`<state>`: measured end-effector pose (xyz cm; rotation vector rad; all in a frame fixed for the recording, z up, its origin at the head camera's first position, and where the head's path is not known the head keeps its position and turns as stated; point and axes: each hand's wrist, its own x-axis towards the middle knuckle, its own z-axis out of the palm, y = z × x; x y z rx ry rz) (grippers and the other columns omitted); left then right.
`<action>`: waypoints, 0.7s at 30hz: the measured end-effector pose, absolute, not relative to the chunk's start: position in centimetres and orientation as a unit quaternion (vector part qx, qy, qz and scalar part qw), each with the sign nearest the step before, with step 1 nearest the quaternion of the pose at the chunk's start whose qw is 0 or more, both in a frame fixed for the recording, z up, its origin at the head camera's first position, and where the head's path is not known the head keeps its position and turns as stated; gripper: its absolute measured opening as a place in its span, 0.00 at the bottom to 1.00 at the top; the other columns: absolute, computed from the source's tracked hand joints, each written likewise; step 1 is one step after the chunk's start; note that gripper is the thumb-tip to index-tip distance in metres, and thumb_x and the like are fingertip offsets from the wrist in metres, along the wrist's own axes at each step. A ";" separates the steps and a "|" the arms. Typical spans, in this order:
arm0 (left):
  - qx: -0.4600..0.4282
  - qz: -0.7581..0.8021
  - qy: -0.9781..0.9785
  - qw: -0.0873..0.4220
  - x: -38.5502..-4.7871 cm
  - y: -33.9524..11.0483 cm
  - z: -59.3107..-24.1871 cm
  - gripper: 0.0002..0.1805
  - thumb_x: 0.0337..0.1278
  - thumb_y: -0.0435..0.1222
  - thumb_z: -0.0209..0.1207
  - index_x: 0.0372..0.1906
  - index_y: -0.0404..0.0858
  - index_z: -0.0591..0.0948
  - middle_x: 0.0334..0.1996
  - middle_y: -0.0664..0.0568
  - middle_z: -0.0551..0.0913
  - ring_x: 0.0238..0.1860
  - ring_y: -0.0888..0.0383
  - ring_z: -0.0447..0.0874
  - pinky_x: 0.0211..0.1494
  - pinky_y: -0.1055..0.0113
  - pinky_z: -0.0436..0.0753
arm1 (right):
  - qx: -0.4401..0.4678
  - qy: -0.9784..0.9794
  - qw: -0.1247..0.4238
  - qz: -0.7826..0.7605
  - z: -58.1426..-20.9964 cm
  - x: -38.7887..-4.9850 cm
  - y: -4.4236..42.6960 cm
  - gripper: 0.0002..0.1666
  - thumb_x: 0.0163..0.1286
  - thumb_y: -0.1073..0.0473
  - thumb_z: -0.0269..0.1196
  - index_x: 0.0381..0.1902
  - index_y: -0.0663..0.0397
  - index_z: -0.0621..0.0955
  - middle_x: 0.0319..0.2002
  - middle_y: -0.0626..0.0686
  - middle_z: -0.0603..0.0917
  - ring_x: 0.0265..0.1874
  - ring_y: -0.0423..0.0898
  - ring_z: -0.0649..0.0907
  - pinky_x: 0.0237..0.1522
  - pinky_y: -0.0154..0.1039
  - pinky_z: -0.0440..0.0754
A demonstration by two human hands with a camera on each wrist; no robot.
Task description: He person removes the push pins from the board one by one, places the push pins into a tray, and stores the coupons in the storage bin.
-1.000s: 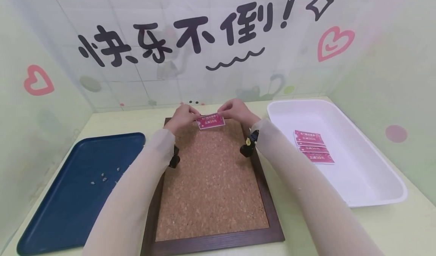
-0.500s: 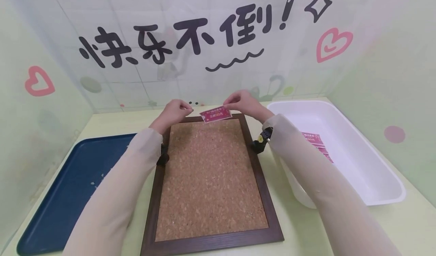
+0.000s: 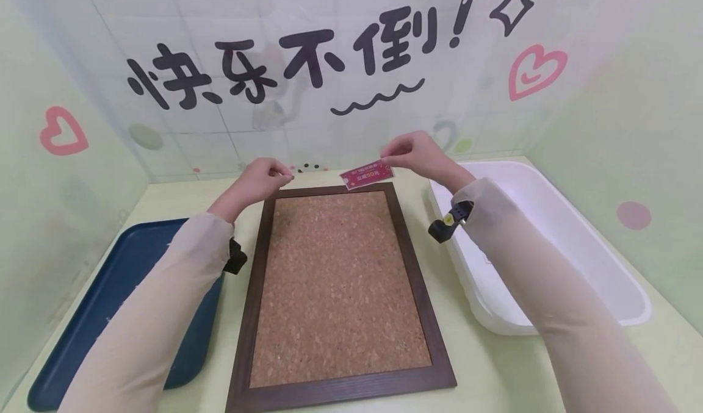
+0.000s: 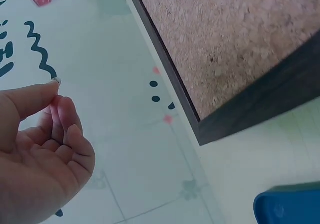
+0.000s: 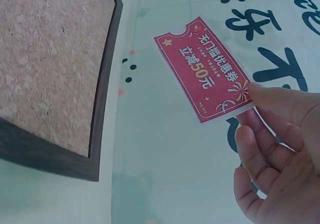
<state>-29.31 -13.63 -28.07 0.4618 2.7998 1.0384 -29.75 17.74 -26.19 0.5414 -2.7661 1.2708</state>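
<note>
My right hand [image 3: 421, 155] pinches a red coupon [image 5: 200, 74] with a white border by one end, between thumb and fingertips. The coupon hangs tilted by the far edge of a cork board [image 3: 340, 285] in a dark wooden frame. Beyond the board's far left corner, my left hand [image 3: 254, 182] pinches a tiny shiny thumbtack [image 4: 56, 81] between thumb and fingertip; its point is hard to make out. The two hands are apart, both raised at the board's far end. No coupon or tack is on the cork.
A blue tray [image 3: 55, 364] lies left of the board, partly under my left forearm. To the right stands a deep white tray [image 3: 620, 279], its inside partly hidden by my right forearm. A printed wall sheet [image 3: 307, 126] rises behind the table.
Both hands held the coupon at the board's far edge; the left has let go of it and moved left. My right hand has carried the coupon up and to the right.
</note>
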 end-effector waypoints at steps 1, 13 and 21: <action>0.154 0.340 0.926 0.058 -29.2 -13.9 -28.0 0.16 0.65 0.34 0.48 0.48 0.25 0.74 0.49 0.36 0.75 0.44 0.46 0.73 0.43 0.57 0.72 | 0.172 -0.895 0.026 0.411 -26.1 -29.7 18.0 0.11 0.58 0.61 0.65 0.37 0.63 0.83 0.33 0.54 0.84 0.32 0.43 0.79 0.36 0.36 0.72; 0.162 0.320 0.932 0.055 -27.7 -16.0 -27.6 0.14 0.64 0.36 0.50 0.44 0.27 0.75 0.36 0.40 0.76 0.36 0.48 0.72 0.39 0.58 0.70 | 0.140 -0.898 0.039 0.415 -25.7 -28.8 22.2 0.14 0.60 0.59 0.65 0.40 0.64 0.82 0.37 0.55 0.83 0.34 0.41 0.80 0.39 0.35 0.73; 0.170 0.314 0.932 0.054 -26.7 -17.1 -27.4 0.13 0.65 0.36 0.50 0.44 0.28 0.75 0.33 0.42 0.76 0.34 0.49 0.72 0.36 0.60 0.70 | 0.101 -0.910 0.037 0.401 -25.5 -27.7 24.9 0.19 0.60 0.53 0.64 0.43 0.63 0.81 0.40 0.56 0.82 0.40 0.47 0.79 0.45 0.43 0.71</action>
